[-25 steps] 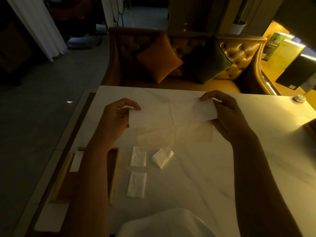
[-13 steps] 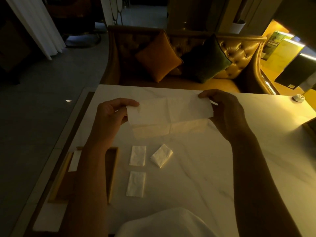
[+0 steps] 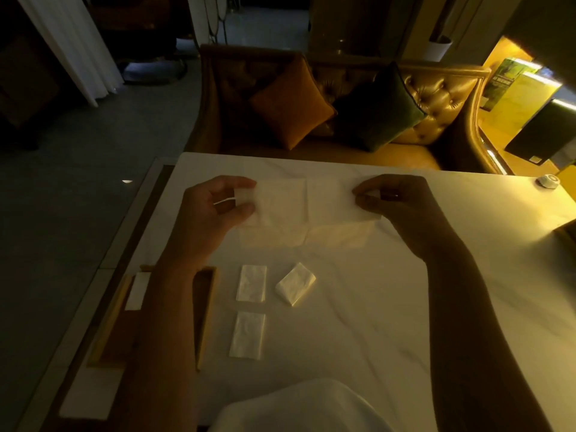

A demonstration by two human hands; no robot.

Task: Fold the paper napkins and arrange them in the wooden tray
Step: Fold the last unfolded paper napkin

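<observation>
Above the white marble table (image 3: 374,307) I hold a white paper napkin (image 3: 305,201), folded over into a long strip. My left hand (image 3: 215,210) pinches its left end and my right hand (image 3: 402,201) pinches its right end. Three folded napkins lie on the table below: one upright (image 3: 252,283), one turned at an angle (image 3: 296,284), and one nearer me (image 3: 248,335). The wooden tray (image 3: 204,313) sits at the table's left edge, partly hidden by my left forearm, with a folded napkin (image 3: 137,290) inside at its far left.
A tufted sofa (image 3: 436,98) with an orange cushion (image 3: 291,107) and a dark green cushion (image 3: 378,109) stands beyond the table's far edge. A small round white object (image 3: 547,181) rests at the far right of the table. White cloth (image 3: 305,406) shows at the bottom.
The napkin has gone from half-open to folded over into a narrower strip, its lower half brought up. Both hands have shifted their pinch to the strip's ends. The napkins on the table stayed put.
</observation>
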